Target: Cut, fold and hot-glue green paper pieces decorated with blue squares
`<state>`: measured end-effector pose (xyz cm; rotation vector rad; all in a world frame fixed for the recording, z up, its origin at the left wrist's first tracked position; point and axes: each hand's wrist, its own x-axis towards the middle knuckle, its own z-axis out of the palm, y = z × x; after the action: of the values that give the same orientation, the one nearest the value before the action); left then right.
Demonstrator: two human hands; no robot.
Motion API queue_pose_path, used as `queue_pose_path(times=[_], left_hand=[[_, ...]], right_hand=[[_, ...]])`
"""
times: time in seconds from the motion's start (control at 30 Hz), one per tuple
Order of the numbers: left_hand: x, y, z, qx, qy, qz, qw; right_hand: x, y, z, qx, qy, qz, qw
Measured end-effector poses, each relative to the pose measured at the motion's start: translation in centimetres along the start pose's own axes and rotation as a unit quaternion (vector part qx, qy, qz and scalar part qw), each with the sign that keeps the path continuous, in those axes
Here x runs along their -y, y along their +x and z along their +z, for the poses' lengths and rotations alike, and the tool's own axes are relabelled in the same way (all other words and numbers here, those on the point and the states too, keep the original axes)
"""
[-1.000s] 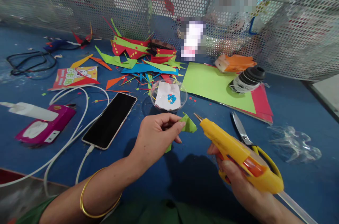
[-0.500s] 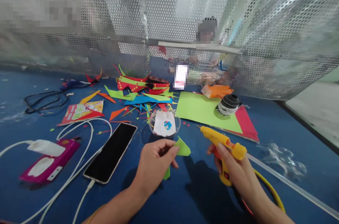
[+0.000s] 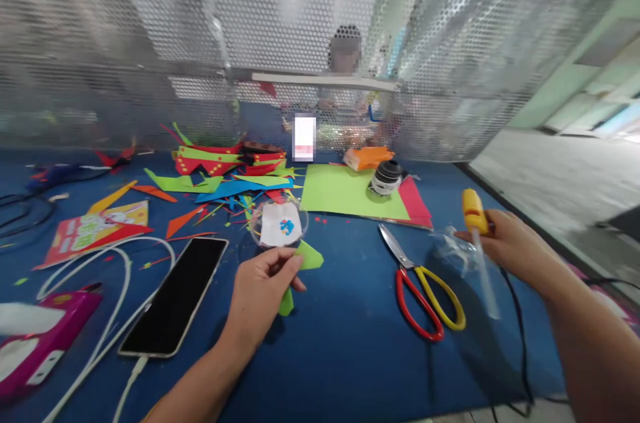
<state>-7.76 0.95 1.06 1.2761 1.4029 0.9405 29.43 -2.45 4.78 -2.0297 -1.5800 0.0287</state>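
Note:
My left hand pinches a folded piece of light green paper between thumb and fingers; part of it shows below the fingers too. In my right hand is a yellow hot glue gun, held out at the right with a clear glue stick sticking out of its back. Its nozzle is hidden. Between my hands, scissors with one red and one yellow handle lie on the table, blades slightly apart. Just beyond my left hand stands a clear round dish holding white paper with blue bits.
Left of my left hand lie a black-screened phone, white cables and a magenta box. Coloured paper scraps are heaped behind. Green sheets bear a black-and-white roll. A perforated screen bounds the blue table; a person sits behind it.
My right hand has carried the glue gun rightward and turned it so its back faces me. The scissors have come into sight. My left hand keeps the green paper; the view has swung right.

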Motion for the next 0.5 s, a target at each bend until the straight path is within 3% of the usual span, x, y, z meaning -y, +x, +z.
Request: queue_pose_path(times=[0.1, 0.3, 0.5], left_hand=[[0.3, 0.3, 0.0, -0.009, 0.002, -0.001, 1.000], [0.7, 0.6, 0.0, -0.017, 0.010, -0.007, 1.000], [0.2, 0.2, 0.1, 0.012, 0.009, -0.030, 0.999]], right_hand=[[-1.7, 0.0, -0.4, 0.031, -0.106, 0.044, 0.993], [-4.1, -0.2, 1.4, 0.071, -0.206, 0.096, 0.971], [-6.2, -1.1, 1.3, 0.091, -0.187, 0.035, 0.978]])
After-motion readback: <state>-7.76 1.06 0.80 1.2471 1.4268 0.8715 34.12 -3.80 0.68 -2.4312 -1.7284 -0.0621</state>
